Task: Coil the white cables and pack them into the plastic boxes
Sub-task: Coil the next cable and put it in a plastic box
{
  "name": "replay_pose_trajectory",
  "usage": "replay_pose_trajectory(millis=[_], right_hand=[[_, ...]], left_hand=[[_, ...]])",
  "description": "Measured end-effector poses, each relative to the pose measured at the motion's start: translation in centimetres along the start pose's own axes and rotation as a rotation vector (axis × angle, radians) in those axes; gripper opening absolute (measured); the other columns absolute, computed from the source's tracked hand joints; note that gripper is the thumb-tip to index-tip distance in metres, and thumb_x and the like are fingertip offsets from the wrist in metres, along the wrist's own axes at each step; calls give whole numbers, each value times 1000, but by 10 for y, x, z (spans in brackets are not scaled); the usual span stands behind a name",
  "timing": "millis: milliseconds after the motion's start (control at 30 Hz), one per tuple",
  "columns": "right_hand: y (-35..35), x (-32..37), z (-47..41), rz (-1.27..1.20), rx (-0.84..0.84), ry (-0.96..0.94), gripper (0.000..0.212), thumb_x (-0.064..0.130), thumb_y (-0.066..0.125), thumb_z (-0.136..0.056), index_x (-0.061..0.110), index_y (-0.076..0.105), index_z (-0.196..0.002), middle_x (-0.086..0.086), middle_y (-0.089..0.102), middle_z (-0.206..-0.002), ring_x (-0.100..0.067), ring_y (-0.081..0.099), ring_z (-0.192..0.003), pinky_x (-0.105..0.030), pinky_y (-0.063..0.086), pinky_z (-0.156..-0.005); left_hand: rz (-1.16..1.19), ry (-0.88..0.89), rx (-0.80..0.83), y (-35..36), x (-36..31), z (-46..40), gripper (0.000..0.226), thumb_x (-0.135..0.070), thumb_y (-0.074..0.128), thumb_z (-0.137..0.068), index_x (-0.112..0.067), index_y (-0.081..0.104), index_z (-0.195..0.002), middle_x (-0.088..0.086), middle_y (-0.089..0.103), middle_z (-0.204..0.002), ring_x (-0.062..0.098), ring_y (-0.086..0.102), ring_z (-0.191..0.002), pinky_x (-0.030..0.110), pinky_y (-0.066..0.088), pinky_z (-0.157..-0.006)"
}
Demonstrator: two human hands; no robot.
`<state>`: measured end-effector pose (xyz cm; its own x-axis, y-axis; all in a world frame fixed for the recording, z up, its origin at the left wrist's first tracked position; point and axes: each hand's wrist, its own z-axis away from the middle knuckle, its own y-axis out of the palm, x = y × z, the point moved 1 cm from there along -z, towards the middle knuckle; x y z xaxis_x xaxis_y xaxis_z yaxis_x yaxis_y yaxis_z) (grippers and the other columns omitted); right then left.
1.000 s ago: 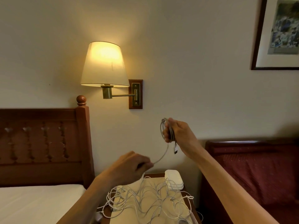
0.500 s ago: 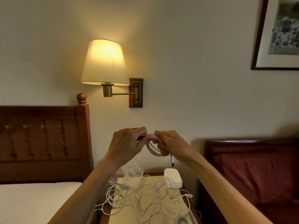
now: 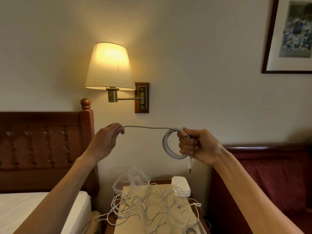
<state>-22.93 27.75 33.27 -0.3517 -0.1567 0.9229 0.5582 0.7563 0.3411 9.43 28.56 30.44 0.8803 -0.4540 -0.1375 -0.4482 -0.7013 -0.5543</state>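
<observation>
Two hands hold one white cable up in front of the wall. The right hand (image 3: 198,146) is closed tight around the coil (image 3: 172,144), with a plug hanging below it. The left hand (image 3: 108,141) pinches the loose end. Half a second ago the hands were close together; now the left hand has pulled away, so a straight piece runs between them. That looks like the next loop getting ready, with little cable left to wind. Down on the counter (image 3: 192,200) lie many tangled loose cables (image 3: 152,205), too mixed up to count, two clear plastic boxes (image 3: 135,181), and a stack of white lids (image 3: 180,186).
</observation>
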Motion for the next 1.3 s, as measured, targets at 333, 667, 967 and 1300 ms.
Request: replay_pose_trajectory(millis=[333, 667, 967, 1300], right_hand=[[16, -17, -18, 403, -273, -157, 35, 27, 32, -106, 11, 55, -86, 0, 49, -62, -13, 45, -56, -27, 42, -62], [28, -24, -9, 861, -301, -237, 38, 27, 38, -104, 8, 65, -86, -1, 57, -58, -13, 52, -52, -29, 47, -60], [35, -29, -19, 979, -417, -264, 40, 23, 44, -103, 9, 71, -76, 10, 55, -50, 1, 46, -44, -13, 37, -50], [42, -17, -26, 687, -246, -1, 46, 18, 31, -104, 12, 51, -63, 7, 35, -48, -6, 27, -42, -17, 27, -43]], left_hand=[[-35, -51, 1141, 9, -126, 26, 31, -28, 42, -103, -12, 69, -98, -5, 64, -86, 4, 52, -71, 18, 40, -72], [64, 162, 407, -17, -130, -11, 26, -36, 42, -100, -26, 64, -90, -18, 57, -78, 4, 52, -75, 22, 37, -68], [-303, 416, -34, -2, -111, -2, 10, -14, 67, -86, -18, 73, -93, 4, 60, -94, 19, 51, -86, 32, 48, -67], [248, 6, -141, 29, -117, 12, 17, -15, 58, -96, -15, 72, -106, -4, 71, -95, 7, 63, -84, 18, 52, -74]])
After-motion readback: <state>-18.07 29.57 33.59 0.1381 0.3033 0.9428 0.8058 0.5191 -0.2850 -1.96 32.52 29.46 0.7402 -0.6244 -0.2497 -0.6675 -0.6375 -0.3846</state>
